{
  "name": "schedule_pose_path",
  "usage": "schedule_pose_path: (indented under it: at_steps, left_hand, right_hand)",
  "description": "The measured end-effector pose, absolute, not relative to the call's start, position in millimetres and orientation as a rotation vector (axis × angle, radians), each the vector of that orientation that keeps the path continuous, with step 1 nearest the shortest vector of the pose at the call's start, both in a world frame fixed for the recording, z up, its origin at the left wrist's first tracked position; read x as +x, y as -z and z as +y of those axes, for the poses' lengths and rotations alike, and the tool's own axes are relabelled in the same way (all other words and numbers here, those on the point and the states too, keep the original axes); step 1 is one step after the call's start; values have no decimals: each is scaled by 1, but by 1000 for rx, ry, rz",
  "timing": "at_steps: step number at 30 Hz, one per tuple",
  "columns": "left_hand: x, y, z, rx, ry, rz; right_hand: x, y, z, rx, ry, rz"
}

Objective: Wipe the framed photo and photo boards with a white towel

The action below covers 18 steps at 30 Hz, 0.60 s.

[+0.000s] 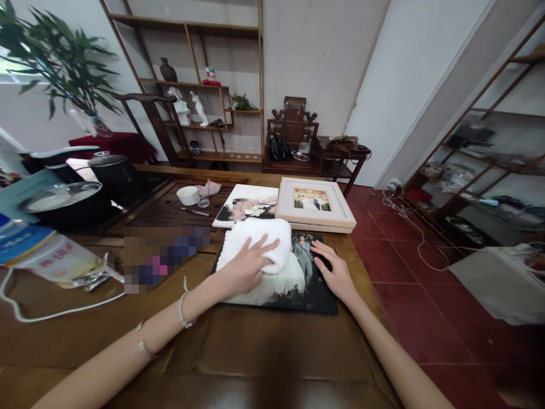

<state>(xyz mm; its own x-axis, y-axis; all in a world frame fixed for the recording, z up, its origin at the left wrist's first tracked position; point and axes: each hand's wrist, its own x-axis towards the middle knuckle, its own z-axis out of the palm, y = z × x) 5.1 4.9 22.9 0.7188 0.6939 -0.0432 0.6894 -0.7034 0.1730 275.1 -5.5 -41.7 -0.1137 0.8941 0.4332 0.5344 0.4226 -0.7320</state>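
A dark photo panel (317,292) lies flat on the wooden table, printed with a figure in a grey suit beside a pale gown. On its upper left part rests a folded white towel (242,241), covering some of the picture. My left hand (251,264) presses down on the towel from above, fingers spread over it and not wrapped round it. At the panel's right edge lies my right hand (334,270), its fingers stretched out and touching the surface. A ring shows on one finger.
Behind the panel lie a white photo print (223,213) and a light framed picture (344,216). A white cup (188,195) stands on the tea tray (159,213). Left are a lidded pot (63,207), a kettle (113,176) and a plastic bag (51,255). The table's right edge (366,272) is close.
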Motion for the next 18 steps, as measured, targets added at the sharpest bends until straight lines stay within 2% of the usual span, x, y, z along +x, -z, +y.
schedule_pose_path:
  at_steps: [5,9,11,13,18]
  left_hand:
    - [-4,-28,5,2706,55,1156]
    - [5,-54,-43,2607,393,1170]
    - [15,-69,-70,2562,642,1075]
    - [23,-79,-88,2528,740,954]
    - [12,-64,-77,2590,570,966]
  right_hand:
    - [275,44,-5,-1238,-501,-1784]
    - [275,43,-5,-1248,-504,-1783]
    - [275,43,-5,-1251,-504,-1785]
    - [275,43,-6,-1251,-501,-1787]
    - [275,43,-5,-1246,-501,-1785]
